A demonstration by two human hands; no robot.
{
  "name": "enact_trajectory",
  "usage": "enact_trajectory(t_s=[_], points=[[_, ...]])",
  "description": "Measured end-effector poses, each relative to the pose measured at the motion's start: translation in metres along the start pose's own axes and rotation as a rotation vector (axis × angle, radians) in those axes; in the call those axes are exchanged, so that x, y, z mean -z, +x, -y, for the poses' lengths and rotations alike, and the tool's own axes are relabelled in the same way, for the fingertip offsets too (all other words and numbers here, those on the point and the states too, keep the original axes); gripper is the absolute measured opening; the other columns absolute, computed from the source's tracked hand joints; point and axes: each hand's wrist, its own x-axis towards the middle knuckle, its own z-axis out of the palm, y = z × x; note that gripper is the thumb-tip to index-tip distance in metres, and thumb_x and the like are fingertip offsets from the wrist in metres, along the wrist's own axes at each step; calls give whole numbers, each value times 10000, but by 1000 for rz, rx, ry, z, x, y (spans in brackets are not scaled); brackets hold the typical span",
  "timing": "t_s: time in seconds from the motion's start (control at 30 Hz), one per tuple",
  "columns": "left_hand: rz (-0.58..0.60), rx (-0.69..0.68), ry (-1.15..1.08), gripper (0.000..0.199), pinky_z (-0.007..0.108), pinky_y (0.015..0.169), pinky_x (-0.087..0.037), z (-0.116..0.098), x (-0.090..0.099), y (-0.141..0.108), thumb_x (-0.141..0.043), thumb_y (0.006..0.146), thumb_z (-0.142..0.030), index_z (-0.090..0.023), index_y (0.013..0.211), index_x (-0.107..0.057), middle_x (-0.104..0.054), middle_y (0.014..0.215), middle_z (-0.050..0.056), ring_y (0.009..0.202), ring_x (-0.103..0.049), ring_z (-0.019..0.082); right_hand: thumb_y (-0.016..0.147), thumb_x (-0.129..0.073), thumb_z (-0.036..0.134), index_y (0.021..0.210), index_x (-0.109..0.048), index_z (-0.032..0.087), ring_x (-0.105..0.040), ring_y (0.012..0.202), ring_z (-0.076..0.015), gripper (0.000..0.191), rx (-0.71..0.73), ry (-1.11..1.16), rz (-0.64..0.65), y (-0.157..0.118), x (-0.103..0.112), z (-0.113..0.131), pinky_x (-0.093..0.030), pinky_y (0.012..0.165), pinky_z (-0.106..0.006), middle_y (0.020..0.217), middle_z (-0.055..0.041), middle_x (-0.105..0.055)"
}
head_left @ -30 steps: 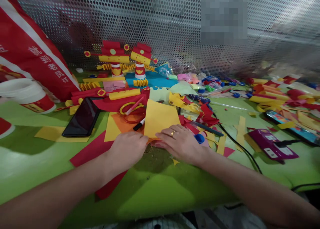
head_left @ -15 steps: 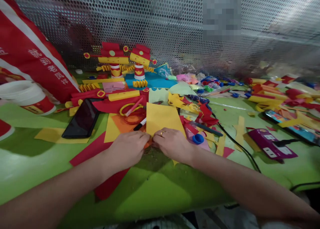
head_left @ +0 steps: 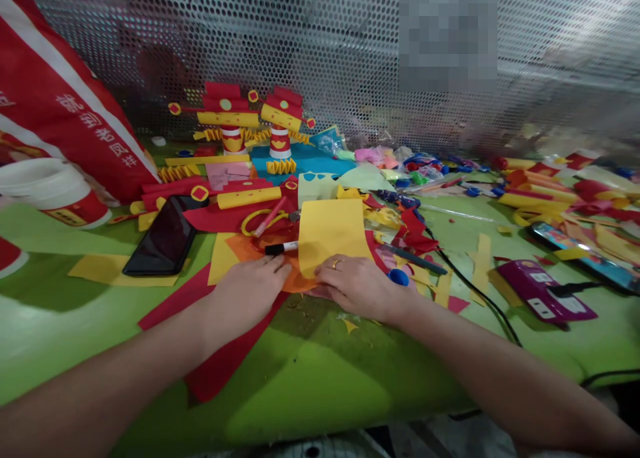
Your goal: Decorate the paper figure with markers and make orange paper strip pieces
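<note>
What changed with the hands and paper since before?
The left hand has moved leftward, away from the yellow sheet's lower corner, and lies flatter over orange paper. The sheet shifted slightly right; the black-capped marker swung nearer level. The right hand is still at the sheet's lower edge; the paper-cup figures and black phone stayed put.

two bare forearms slanted inward from the lower corners, the left forearm running up to the right and the right forearm up to the left. the left hand lay palm down, its back facing up, with its fingers stretched out and pointing forward and to the right. the right hand was also back upward, more rounded, its fingers bent and pointing left; its thumb could not be made out clearly. the two hands were near each other but apart, not touching.
</note>
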Motion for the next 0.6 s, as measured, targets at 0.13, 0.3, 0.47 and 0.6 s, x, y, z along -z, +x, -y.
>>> enact_trajectory(t_s=[0.13, 0.3, 0.47, 0.6], points=[[-31, -69, 37, 323, 392, 809, -532, -6, -2, -2, -452, 789, -43, -95, 1054, -629, -671, 1086, 157, 970, -651, 260, 872, -484, 225, 882, -664, 131, -637, 904, -217, 203, 22, 17, 44, 0, 2, 0, -490, 760, -331, 953, -113, -696], [25, -70, 142, 337, 351, 698, -557, -10, -2, -5, -475, 748, 14, -91, 1022, -640, -681, 1046, 161, 910, -666, 263, 796, -586, 240, 1128, -605, 114, -512, 1187, -295, 356, 7, 28, 55, -1, 3, -4, -418, 960, -469, 1276, -175, -560], [86, 1, 179, 353, 349, 669, -554, -10, 1, -6, -445, 751, 40, -72, 1024, -639, -684, 1019, 172, 879, -670, 264, 840, -554, 291, 1117, -614, 139, -499, 1205, -292, 321, 6, 22, 73, -1, 2, -5, -400, 969, -497, 1271, -162, -568], [89, 12, 182, 336, 329, 641, -542, -8, 3, -6, -448, 757, 29, -98, 1000, -642, -690, 1004, 146, 820, -673, 240, 865, -524, 324, 1071, -630, 146, -519, 1180, -282, 292, 19, 12, 48, 0, -1, -4, -407, 950, -493, 1238, -165, -591]])
